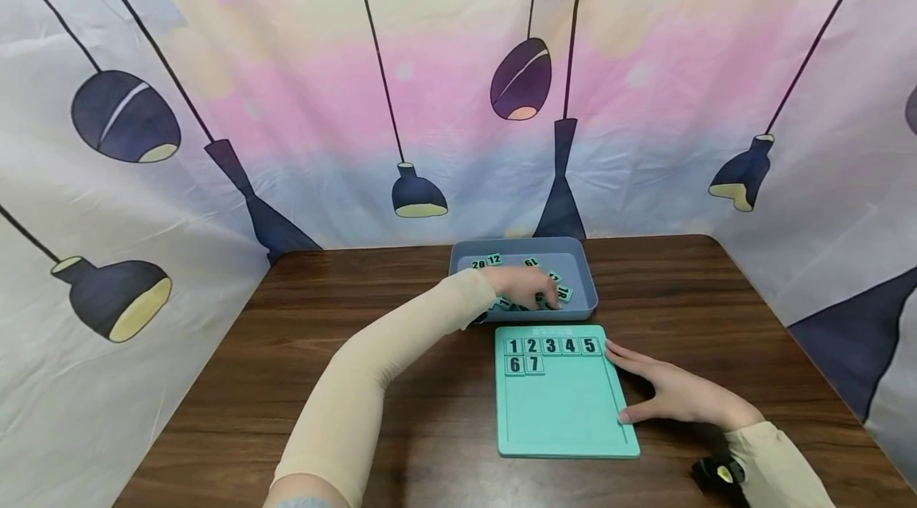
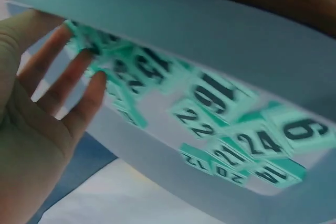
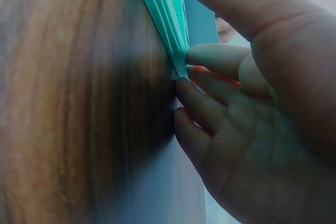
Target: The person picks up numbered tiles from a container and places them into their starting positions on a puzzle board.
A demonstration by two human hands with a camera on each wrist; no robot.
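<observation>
Left wrist view: left hand (image 2: pixel 39 121), fingers apart among tiles (image 2: pixel 260 142) in tray (image 2: pixel 210 30); can't tell if one's pinched. Right hand (image 1: pixel 677 390) splayed, touching right edge of board (image 1: pixel 562 416), tiles 1–7 on it. Probably best: lift one tile by its edges, board braced.

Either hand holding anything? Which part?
Right hand just touches the board at its right edge. Left hand is at the tiles; can't tell whether it pinches one.

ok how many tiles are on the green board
7: on the board, tile 1, tile 2, tile 3, tile 4 and tile 5 form the top row; tile 6 and tile 7 start the second. None looks hidden.
</observation>
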